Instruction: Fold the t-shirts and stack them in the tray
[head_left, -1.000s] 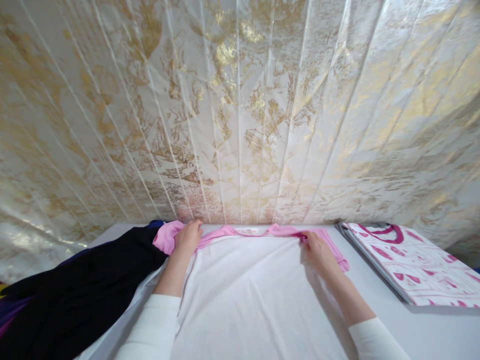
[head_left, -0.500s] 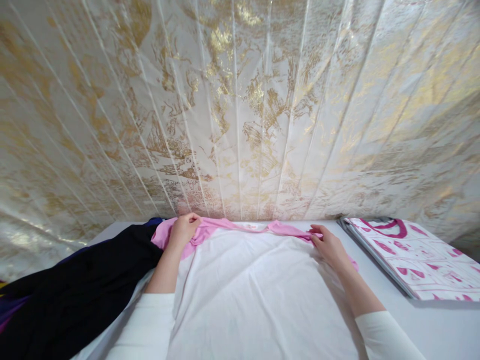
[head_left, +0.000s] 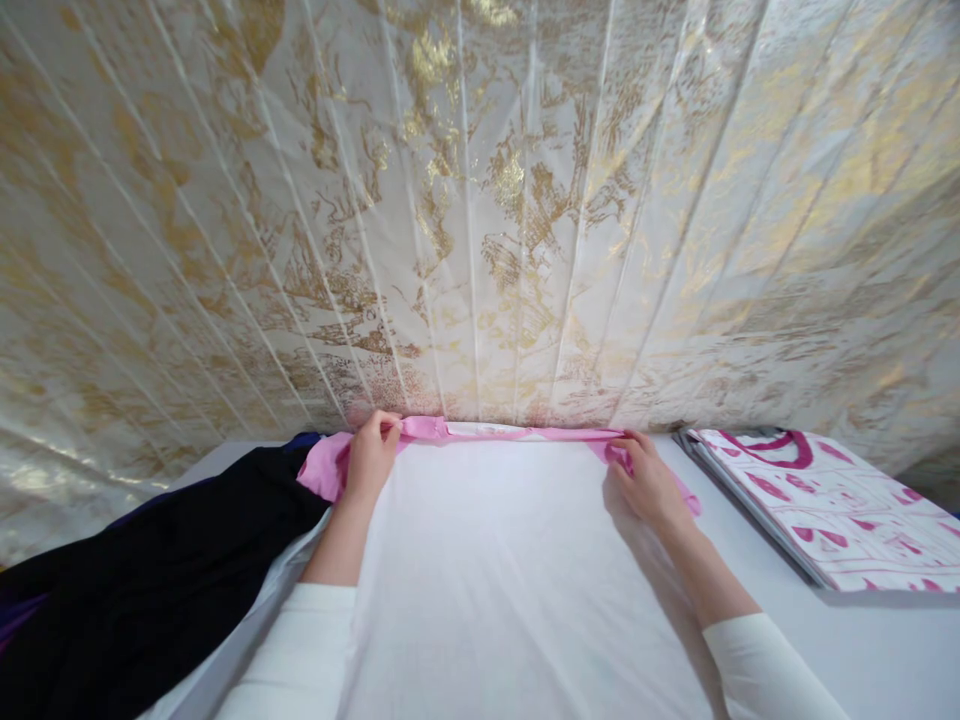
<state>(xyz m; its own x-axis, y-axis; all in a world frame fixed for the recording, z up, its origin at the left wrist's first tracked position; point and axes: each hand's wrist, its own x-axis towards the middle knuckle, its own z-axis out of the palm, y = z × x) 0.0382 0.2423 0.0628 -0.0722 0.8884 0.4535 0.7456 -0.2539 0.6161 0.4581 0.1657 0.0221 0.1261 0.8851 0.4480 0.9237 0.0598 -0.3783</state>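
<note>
A white T-shirt (head_left: pixel 495 560) with pink sleeves and pink shoulder trim lies spread in front of me, its top edge at the far side of the table. My left hand (head_left: pixel 373 455) pinches the shirt at its left shoulder, and the pink left sleeve hangs out beyond the wrist. At the opposite shoulder, my right hand (head_left: pixel 641 475) has its fingers closed on the pink cloth. Between the two hands the top edge is pulled straight and slightly raised. Part of the right sleeve is hidden under my right hand and forearm.
Dark clothes, a black garment (head_left: pixel 180 550) on top, lie heaped at the left, against the shirt's side. On the right rests a stack of folded shirts (head_left: pixel 847 510), the top one white with magenta print. A gold-patterned curtain (head_left: pixel 480 220) hangs behind the white table (head_left: pixel 892 660).
Both hands have lifted the shoulder edge slightly and drawn it taut. The top edge has straightened, and the wrinkles across the shirt's front have smoothed out.
</note>
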